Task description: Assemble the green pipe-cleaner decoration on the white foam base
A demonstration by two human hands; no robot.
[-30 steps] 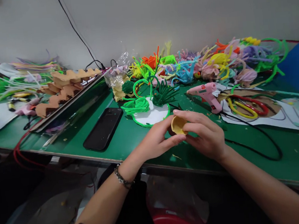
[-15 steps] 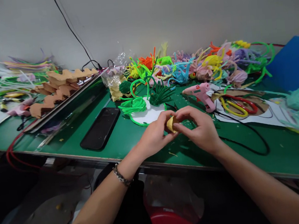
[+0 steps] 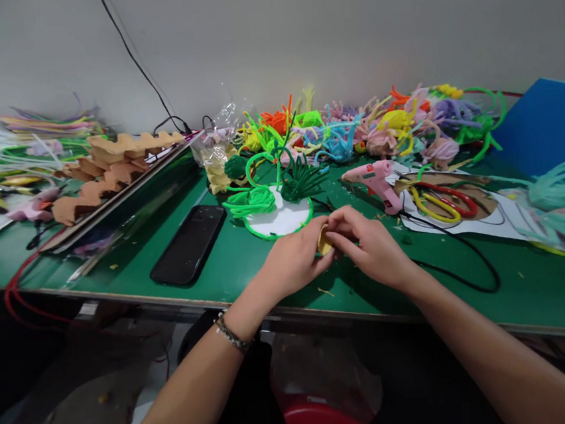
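Note:
A small yellowish cup-shaped piece (image 3: pixel 323 241), perhaps cut from an egg carton, is pinched between my two hands above the table's front edge. My left hand (image 3: pixel 294 254) grips its left side, thumb below. From the right, my right hand (image 3: pixel 368 247) has its fingertips pressed on it; fingers hide part of the piece. Just behind my hands lies a white disc (image 3: pixel 278 220) edged in green pipe cleaner. Light green (image 3: pixel 254 201) and dark green pipe-cleaner tufts (image 3: pixel 304 182) stand on it, with a looped green stem between them.
A black phone (image 3: pixel 189 244) lies left of the disc. To the right are a pink glue gun (image 3: pixel 377 179) with a black cable and red-and-yellow-handled tools (image 3: pixel 439 203) on paper. Egg-carton strips (image 3: pixel 110 182) sit far left; colourful pipe cleaners (image 3: pixel 340 140) line the wall.
My fingers have closed in around the yellowish piece, which has turned so that its hollow side shows more. My right hand has shifted slightly left and down.

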